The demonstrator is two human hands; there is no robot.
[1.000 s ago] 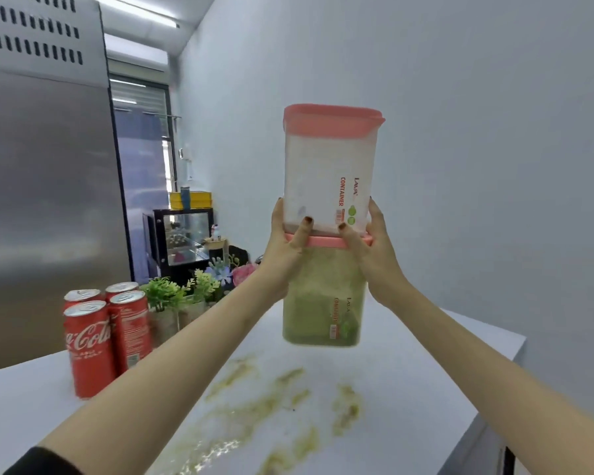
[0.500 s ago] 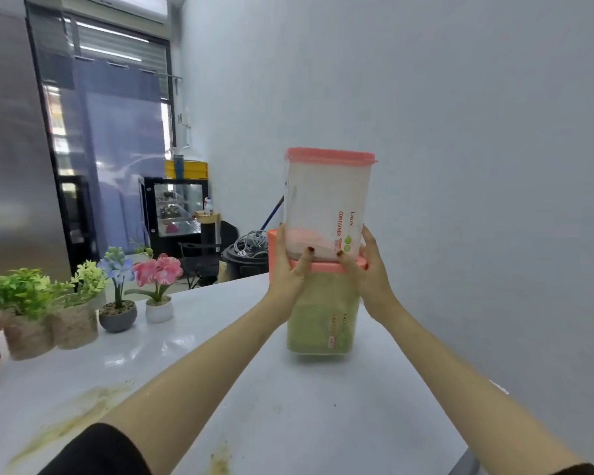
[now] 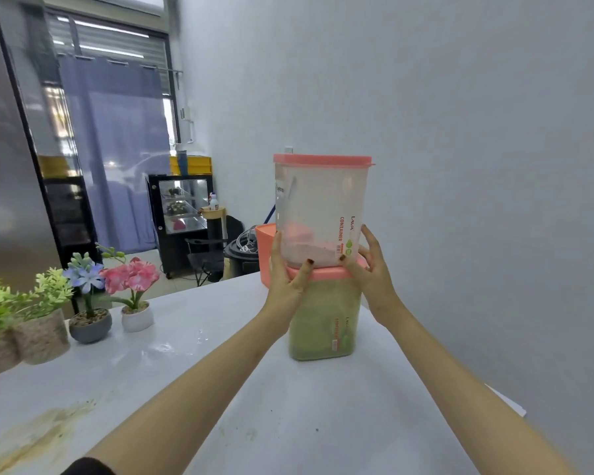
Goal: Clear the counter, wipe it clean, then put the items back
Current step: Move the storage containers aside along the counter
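Two clear containers with pink lids are stacked at the far right of the white counter (image 3: pixel 323 426). The upper container (image 3: pixel 319 207) holds a little pale pink powder. The lower container (image 3: pixel 323 320), with green contents, stands on the counter. My left hand (image 3: pixel 285 282) grips the stack at the joint, thumb in front and fingers along the left side. My right hand (image 3: pixel 371 272) touches the upper container's base with its thumb, while its fingers are straight and spread beside the container. A greenish-brown stain (image 3: pixel 38 437) smears the counter at the near left.
Several small potted plants stand along the counter's left side, among them a pink flower (image 3: pixel 134 296), a blue flower (image 3: pixel 88 303) and green plants (image 3: pixel 42 320). Another pink container (image 3: pixel 264 255) peeks out behind the stack. A plain wall runs close along the right.
The stack came down from the air onto the counter's far right. The view swung right, so the cola cans left the frame. My right hand's fingers have spread off the container.
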